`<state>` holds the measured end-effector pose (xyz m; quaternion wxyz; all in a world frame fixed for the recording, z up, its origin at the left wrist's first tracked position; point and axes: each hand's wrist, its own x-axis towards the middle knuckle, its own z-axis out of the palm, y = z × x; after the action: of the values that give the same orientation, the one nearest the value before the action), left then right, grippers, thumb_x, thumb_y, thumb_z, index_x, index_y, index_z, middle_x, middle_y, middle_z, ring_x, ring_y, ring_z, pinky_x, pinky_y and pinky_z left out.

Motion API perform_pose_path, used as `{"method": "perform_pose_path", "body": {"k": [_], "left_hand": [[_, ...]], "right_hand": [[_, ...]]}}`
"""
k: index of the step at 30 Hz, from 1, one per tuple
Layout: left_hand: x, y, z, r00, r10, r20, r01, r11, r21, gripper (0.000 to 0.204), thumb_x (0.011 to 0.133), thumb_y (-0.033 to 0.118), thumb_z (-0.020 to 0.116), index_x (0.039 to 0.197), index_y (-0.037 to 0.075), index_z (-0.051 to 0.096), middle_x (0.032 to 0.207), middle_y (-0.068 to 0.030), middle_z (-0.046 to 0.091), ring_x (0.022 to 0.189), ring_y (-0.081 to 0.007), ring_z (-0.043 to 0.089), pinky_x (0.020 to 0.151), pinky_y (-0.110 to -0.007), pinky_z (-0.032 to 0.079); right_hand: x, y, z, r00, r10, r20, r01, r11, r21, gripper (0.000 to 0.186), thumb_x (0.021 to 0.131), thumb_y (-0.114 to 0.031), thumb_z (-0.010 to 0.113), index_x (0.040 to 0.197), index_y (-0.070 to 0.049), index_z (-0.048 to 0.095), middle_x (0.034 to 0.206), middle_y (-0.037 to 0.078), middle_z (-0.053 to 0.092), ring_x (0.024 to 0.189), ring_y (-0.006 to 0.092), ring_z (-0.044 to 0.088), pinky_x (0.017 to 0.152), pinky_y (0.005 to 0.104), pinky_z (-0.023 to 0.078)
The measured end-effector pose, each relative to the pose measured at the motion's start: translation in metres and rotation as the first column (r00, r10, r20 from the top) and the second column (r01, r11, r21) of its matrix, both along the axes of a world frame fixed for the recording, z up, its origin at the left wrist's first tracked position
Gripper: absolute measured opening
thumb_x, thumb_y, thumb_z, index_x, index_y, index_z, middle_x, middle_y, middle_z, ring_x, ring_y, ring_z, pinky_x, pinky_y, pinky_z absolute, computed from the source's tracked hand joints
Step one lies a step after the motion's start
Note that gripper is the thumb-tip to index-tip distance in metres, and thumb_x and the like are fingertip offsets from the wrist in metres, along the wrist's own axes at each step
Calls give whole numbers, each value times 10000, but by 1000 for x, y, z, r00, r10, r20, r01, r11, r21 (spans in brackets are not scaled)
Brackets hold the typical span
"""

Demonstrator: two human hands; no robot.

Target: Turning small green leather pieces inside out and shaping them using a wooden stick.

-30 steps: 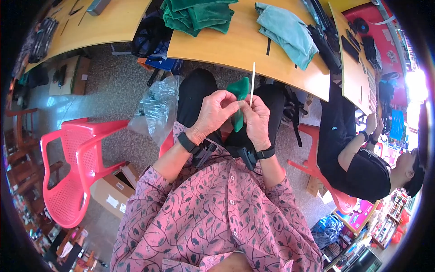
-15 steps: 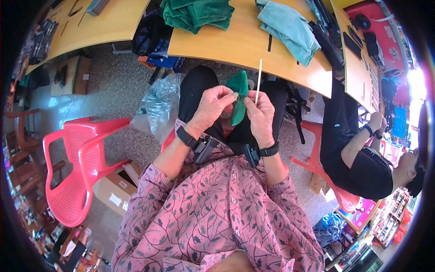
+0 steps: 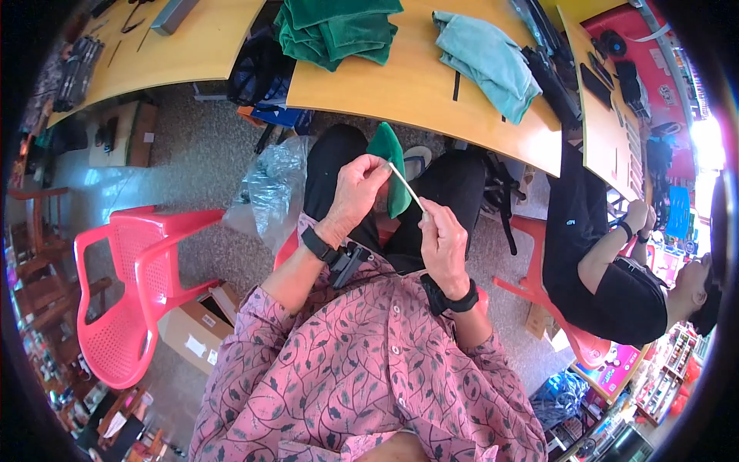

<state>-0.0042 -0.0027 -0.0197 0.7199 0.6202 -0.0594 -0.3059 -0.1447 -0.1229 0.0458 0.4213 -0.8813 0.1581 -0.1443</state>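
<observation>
My left hand pinches a small green velvety fabric piece above my lap, and the cloth hangs down past my fingertips. A thin pale stick is gripped near its lower end by my right hand. It slants up to the left, its far tip at my left fingertips, against or just in front of the cloth. Whether the tip goes into the fabric I cannot tell. Both hands are closed, a short distance apart, the right one lower.
Ahead, a yellow table bears folded dark green cloths and light teal cloths. A pink plastic chair, a cardboard box and a clear plastic bag are on my left. Another person sits at right.
My right hand has moved down off the green fabric. The stick has swung from near upright to a slant, with its tip at my left fingers, which still hold the cloth.
</observation>
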Motion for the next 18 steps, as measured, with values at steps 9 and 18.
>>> {"method": "perform_pose_path", "body": {"k": [9, 18], "left_hand": [[-8, -5, 13, 984, 52, 173, -53, 999, 2, 164, 924, 147, 656, 864, -3, 630, 742, 1, 617, 635, -50, 561, 566, -215, 463], [-2, -1, 12, 931, 74, 358, -105, 992, 70, 135, 888, 101, 677, 843, -13, 619, 764, -66, 604, 639, -132, 599, 570, -276, 476]], "right_hand": [[1, 1, -7, 998, -53, 26, 56, 994, -95, 291, 847, 71, 558, 1113, -29, 623, 809, 153, 586, 669, 314, 618, 588, 371, 489], [-1, -1, 5, 998, -27, 52, 33, 992, -118, 245, 866, 63, 557, 1089, -15, 623, 796, 148, 592, 634, 289, 610, 562, 353, 475]]}}
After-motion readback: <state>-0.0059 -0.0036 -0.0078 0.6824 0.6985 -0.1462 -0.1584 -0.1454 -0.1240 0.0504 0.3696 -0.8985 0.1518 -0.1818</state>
